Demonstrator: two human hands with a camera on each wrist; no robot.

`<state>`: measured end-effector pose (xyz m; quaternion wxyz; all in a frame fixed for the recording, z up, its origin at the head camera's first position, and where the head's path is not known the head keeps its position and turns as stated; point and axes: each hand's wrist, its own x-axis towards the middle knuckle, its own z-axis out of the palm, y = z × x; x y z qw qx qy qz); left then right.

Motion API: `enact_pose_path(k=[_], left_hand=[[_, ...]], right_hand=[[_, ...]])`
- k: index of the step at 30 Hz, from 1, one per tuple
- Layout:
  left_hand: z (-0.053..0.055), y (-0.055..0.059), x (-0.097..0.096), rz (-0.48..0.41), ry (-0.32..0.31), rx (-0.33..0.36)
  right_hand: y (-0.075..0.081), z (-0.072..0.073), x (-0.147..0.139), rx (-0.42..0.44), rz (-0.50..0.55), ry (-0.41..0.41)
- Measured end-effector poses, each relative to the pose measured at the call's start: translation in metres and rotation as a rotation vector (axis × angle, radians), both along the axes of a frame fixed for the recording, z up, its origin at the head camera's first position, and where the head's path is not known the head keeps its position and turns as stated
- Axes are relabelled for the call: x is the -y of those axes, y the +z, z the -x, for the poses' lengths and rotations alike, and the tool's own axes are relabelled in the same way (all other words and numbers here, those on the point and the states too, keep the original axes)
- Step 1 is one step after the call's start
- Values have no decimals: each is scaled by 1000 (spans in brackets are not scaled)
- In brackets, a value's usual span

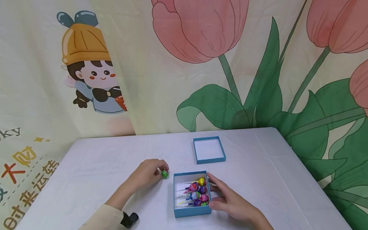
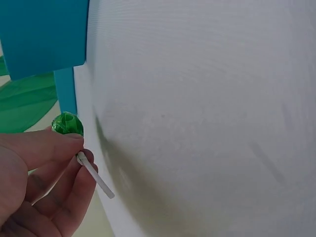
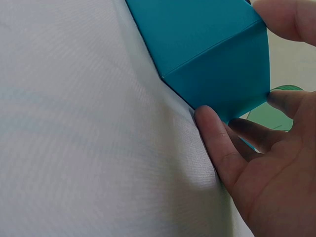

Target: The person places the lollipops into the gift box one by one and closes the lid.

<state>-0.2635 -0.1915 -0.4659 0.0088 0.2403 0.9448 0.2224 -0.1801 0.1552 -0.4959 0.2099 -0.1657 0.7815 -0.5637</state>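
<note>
My left hand (image 1: 149, 174) pinches a lollipop (image 2: 67, 123) in a shiny green wrapper between thumb and fingers, above the table left of a blue box. In the left wrist view its white stick points down to the right. The blue box (image 1: 193, 211) stands uncovered in front of me, with several lollipops (image 1: 195, 194) in colourful wrappers lying inside, their sticks mostly toward the left. My right hand (image 1: 233, 199) rests against the box's right side, fingers spread and fairly straight. The right wrist view shows its fingertips touching the blue wall (image 3: 217, 74).
A shallow blue lid (image 1: 210, 160) with a white inside lies behind the box, slightly to the right. The white-covered table (image 1: 145, 214) reaches back to a printed cloth (image 1: 148, 96) with tulips. A black object (image 1: 130, 220) shows beside my left sleeve.
</note>
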Motion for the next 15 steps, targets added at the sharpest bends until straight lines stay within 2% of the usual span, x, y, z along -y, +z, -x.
enact_pose_path(k=[6,15], left_hand=[[-7,13,-4,-21,-34,-40],[-28,45,-26,-77,-114,-71]], right_hand=[[0,0,0,2,-3,-2],[0,0,1,4,8,-5]])
